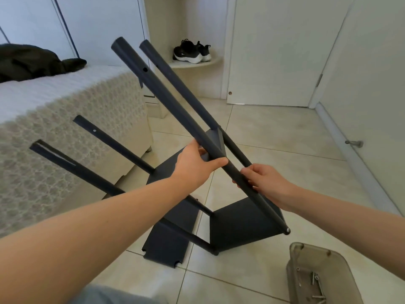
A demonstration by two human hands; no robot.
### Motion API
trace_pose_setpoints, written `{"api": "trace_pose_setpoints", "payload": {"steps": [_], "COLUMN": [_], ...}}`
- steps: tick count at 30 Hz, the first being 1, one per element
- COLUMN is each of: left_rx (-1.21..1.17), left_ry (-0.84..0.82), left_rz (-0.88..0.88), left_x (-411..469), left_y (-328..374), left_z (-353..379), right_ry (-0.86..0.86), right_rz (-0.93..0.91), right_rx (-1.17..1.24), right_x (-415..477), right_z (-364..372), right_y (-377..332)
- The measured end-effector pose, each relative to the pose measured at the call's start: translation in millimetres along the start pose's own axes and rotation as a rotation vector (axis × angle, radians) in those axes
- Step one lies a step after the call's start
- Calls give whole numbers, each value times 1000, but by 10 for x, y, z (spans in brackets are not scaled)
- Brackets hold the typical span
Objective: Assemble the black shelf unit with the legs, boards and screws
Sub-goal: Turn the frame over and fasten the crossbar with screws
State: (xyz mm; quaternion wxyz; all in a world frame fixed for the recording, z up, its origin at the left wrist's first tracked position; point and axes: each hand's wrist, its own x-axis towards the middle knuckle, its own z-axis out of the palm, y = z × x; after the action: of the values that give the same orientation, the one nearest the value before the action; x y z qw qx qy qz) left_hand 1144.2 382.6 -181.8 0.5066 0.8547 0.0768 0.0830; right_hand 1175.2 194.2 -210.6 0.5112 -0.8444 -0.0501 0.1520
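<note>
The black shelf unit (241, 224) stands tilted on the tiled floor, its four legs slanting up toward the bed. My left hand (195, 165) grips the nearest leg (166, 95) around its middle, thumb laid along the tube. My right hand (266, 184) holds the same leg lower down, fingers curled round it. Two boards are fixed between the legs: one (243, 224) near the feet, another (213, 137) behind my left hand. A loose black board (168, 244) lies flat on the floor under the unit. Several screws (315, 281) lie in a translucent tray (311, 257) at the lower right.
A bed with a knitted white cover (65, 119) fills the left side, a dark garment (32, 62) on top. Black sneakers (191, 51) sit on a corner shelf. A white door (278, 51) and a wall close off the right, with a doorstop (354, 143) on the skirting.
</note>
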Motion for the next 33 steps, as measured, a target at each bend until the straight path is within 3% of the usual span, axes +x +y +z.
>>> {"api": "trace_pose_setpoints", "payload": {"steps": [11,19,33], "left_rx": [-283,-484,-654], "left_ry": [3,85,39], "left_rz": [-160,-383,-565], "left_x": [-92,-296,-449], "left_y": [-542,-1070,-1760], "left_z": [-266,-420,-602], "right_ry": [165,64,-90], "right_rz": [-27,-67,-34], "right_rx": [14,-20,-96], "right_x": [160,147,248], "right_z": [345,717,1205], "right_y": [-6,-36,110]}}
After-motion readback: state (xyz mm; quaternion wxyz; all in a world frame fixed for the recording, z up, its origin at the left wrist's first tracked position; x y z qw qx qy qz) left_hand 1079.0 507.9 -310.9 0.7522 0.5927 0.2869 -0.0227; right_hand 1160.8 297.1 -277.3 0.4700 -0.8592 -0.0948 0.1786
